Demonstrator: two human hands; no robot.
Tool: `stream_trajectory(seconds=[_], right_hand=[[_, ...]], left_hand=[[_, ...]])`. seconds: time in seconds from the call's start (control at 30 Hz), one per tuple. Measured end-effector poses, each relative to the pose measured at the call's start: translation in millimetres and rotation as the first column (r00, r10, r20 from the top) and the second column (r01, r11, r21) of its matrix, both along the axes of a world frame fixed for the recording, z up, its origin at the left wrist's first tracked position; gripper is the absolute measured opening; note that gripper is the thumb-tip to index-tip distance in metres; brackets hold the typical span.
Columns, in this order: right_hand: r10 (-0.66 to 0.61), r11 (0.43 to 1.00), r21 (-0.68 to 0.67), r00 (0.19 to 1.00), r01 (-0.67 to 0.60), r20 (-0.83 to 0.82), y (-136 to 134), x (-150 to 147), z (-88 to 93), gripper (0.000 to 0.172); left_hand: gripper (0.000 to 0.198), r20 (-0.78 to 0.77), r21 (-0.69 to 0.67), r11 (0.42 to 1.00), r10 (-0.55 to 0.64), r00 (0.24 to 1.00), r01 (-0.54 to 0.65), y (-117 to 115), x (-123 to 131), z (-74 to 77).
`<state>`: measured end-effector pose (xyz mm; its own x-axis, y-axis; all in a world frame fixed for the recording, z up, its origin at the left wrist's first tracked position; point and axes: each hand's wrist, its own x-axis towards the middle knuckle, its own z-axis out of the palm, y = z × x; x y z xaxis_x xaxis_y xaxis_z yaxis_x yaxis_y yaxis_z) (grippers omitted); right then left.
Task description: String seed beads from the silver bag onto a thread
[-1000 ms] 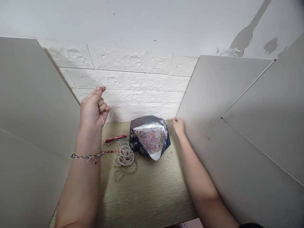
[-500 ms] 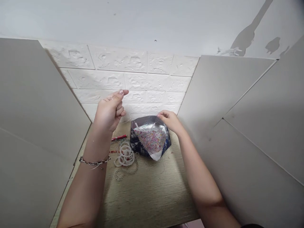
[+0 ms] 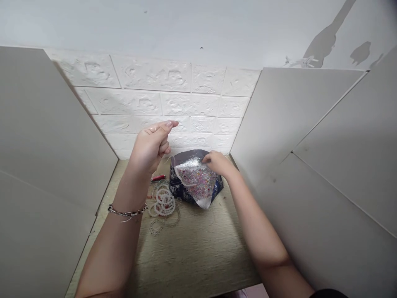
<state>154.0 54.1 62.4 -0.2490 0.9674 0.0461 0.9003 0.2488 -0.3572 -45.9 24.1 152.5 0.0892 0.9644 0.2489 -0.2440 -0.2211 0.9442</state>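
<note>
My left hand is raised left of the bag, thumb and forefinger pinched on a thin thread. The thread is hard to follow; a loop of it shows near the bag's left corner. A white beaded strand droops over the tiny multicoloured beads. These beads fill a shiny-lined, dark blue patterned bag. At the bag's upper right, my right hand reaches over the lining with fingers bent together; whatever is between the fingertips is hidden or too small to make out.
Several coiled bead strands lie left of the bag, beside a red pen-like object. Everything rests on a wood-grain tabletop. A white brick-pattern wall stands behind, with grey panels at both sides.
My left hand has moved a little to the right. My right hand has lowered over the bag, and the beaded strand now sags across the beads.
</note>
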Motion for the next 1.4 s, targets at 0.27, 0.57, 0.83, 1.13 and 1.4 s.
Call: stream_trajectory(seconds=[0.27, 0.57, 0.83, 1.13, 1.4], right_hand=[[0.119, 0.962, -0.262, 0.980, -0.075, 0.157, -9.9, -32.8, -10.0, 0.007], [0.126, 0.951, -0.302, 0.977, -0.070, 0.170, -7.0, -37.0, -16.8, 0.011], [0.125, 0.939, -0.313, 0.989, -0.142, -0.076, 0.2, -10.9, -9.4, 0.028], [-0.046, 0.903, -0.337, 0.721, -0.266, -0.691, -2.5, -0.8, 3.0, 0.006], [-0.080, 0.988, -0.127, 0.420, -0.085, -0.904, -1.9, -4.7, 13.6, 0.013]], left_hand=[[0.012, -0.015, 0.027, 1.000, 0.001, 1.000, -0.001, 1.1, -0.3, -1.8], [0.015, -0.086, 0.031, 0.999, 0.014, 0.996, -0.012, 1.2, -1.1, -2.5], [0.014, -0.053, -0.012, 1.000, -0.021, 0.998, 0.020, 4.5, 0.8, -4.5], [0.027, -0.333, -0.092, 0.993, -0.095, 0.938, 0.068, 17.7, 2.3, -19.5], [0.023, -0.285, -0.061, 0.996, -0.084, 0.955, 0.069, 18.4, -4.9, -16.5]])
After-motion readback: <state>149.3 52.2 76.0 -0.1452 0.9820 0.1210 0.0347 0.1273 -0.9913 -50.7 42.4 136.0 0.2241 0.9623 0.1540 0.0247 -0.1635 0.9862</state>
